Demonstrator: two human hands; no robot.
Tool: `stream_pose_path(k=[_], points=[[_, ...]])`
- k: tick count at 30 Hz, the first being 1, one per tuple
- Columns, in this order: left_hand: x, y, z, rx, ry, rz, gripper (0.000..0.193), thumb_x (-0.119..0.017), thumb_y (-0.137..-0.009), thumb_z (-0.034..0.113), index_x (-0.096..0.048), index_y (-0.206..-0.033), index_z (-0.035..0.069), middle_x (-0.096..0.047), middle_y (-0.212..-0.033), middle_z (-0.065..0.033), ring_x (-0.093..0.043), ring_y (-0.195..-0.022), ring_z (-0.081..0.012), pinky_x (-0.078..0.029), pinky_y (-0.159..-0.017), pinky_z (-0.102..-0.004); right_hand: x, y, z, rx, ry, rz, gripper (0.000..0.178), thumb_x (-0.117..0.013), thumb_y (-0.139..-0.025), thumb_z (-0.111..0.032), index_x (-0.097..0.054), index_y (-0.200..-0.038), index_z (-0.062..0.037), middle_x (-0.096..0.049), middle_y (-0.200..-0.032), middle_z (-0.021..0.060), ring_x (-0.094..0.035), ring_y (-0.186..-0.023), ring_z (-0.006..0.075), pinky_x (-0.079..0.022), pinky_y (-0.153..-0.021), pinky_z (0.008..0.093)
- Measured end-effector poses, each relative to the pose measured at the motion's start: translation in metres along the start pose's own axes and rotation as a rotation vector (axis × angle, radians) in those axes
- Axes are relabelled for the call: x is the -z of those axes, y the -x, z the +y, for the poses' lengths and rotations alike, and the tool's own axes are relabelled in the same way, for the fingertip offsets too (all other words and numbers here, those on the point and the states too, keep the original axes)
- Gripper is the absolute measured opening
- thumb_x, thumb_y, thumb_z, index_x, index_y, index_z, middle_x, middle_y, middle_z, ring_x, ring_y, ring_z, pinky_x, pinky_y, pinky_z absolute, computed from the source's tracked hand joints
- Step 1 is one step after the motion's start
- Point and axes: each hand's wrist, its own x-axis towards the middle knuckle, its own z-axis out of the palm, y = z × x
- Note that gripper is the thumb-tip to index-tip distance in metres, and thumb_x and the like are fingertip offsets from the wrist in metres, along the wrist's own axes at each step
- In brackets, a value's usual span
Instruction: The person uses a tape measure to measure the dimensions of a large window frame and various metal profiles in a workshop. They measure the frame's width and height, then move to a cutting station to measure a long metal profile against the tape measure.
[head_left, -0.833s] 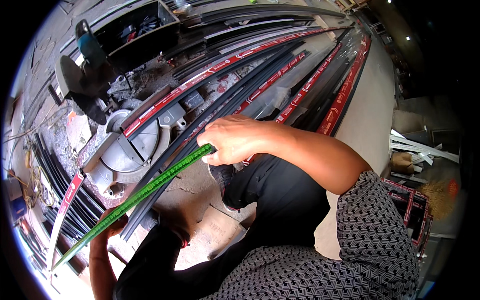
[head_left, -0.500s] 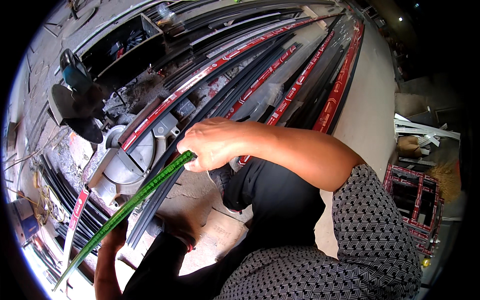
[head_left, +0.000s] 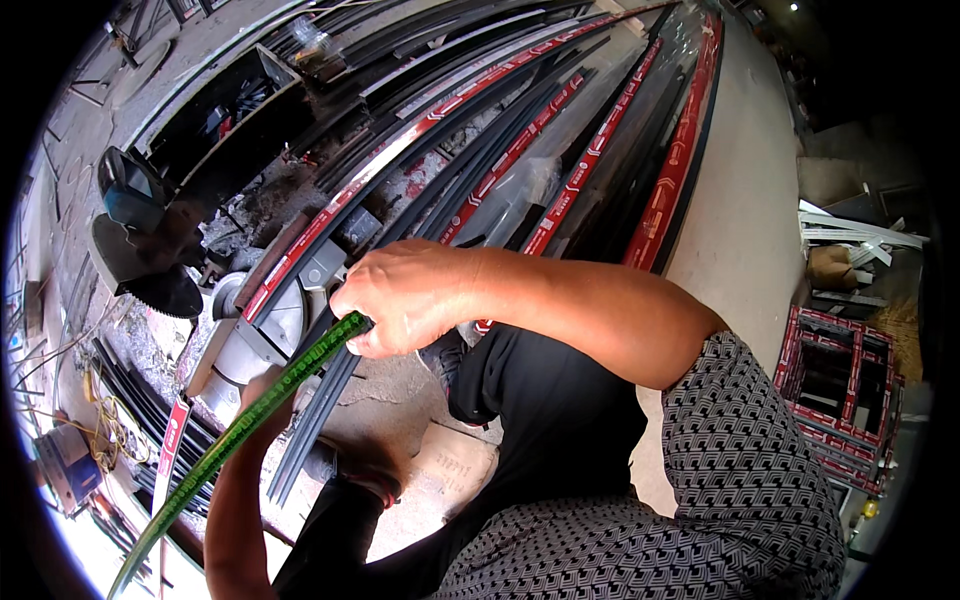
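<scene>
My right hand (head_left: pixel 410 300) pinches the green measuring tape (head_left: pixel 240 430) against the dark strips (head_left: pixel 320 410) near the saw (head_left: pixel 150 270); my left hand (head_left: pixel 268 392) steadies them, grip hidden; nothing looks cut yet.

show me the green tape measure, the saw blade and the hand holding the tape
green tape measure (head_left: pixel 262 408), head view, middle of the stretched green strip
saw blade (head_left: pixel 172 293), head view, lower toothed edge of the dark disc
right hand (head_left: pixel 405 295), head view, back of the hand gripping the tape's end
</scene>
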Motion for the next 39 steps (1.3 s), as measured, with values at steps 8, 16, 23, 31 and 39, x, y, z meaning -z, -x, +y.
stream_pose_path(k=[8,16,23,31,39], points=[[-0.035,-0.131,0.110,-0.093,0.102,0.047,0.027,-0.067,-0.087,0.027,-0.061,-0.100,0.004,-0.066,-0.097,-0.0237,-0.064,-0.096,-0.0447,-0.051,-0.080,-0.0531,0.013,0.003,-0.002,-0.042,-0.089,-0.011,0.035,-0.068,-0.089,-0.034,-0.067,-0.096,-0.0002,-0.068,-0.093,0.0226,-0.068,-0.094,0.0394,-0.052,-0.081,0.0481],[-0.038,-0.168,0.147,-0.052,-0.121,0.346,0.043,-0.066,-0.088,0.022,-0.055,-0.128,0.010,-0.055,-0.120,-0.0176,-0.055,-0.116,-0.0372,-0.048,-0.095,-0.0464,0.006,0.002,0.007,-0.066,-0.097,0.013,0.030,-0.069,-0.089,-0.031,-0.064,-0.092,-0.0015,-0.065,-0.085,0.0213,-0.066,-0.087,0.0401,-0.051,-0.079,0.0487],[-0.082,-0.055,0.122,0.092,0.213,0.580,0.023,-0.065,-0.093,0.024,-0.065,-0.106,0.005,-0.066,-0.092,-0.0201,-0.064,-0.086,-0.0412,-0.052,-0.078,-0.0487,0.000,0.001,0.015,-0.062,-0.031,0.027,0.032,-0.067,-0.089,-0.035,-0.068,-0.092,-0.0028,-0.068,-0.076,0.0197,-0.069,-0.081,0.0391,-0.053,-0.075,0.0474],[-0.169,0.045,0.089,0.915,1.847,0.418,0.068,-0.071,-0.090,0.055,-0.056,-0.126,0.000,-0.063,-0.119,-0.0135,-0.061,-0.112,-0.0264,-0.049,-0.099,-0.0419,-0.001,-0.002,0.008,-0.059,0.012,-0.019,0.038,-0.068,-0.089,-0.037,-0.070,-0.104,-0.0019,-0.067,-0.076,0.0215,-0.068,-0.078,0.0384,-0.053,-0.077,0.0443],[-0.188,0.036,0.051,1.022,2.321,0.773,0.088,-0.077,-0.085,0.052,-0.037,-0.138,-0.005,-0.049,-0.136,-0.0207,-0.054,-0.125,-0.0338,-0.045,-0.110,-0.0511,-0.002,-0.012,0.002,-0.185,0.054,-0.120,0.037,-0.068,-0.091,-0.037,-0.067,-0.096,-0.0011,-0.067,-0.082,0.0201,-0.065,-0.081,0.0388,-0.050,-0.075,0.0426]])
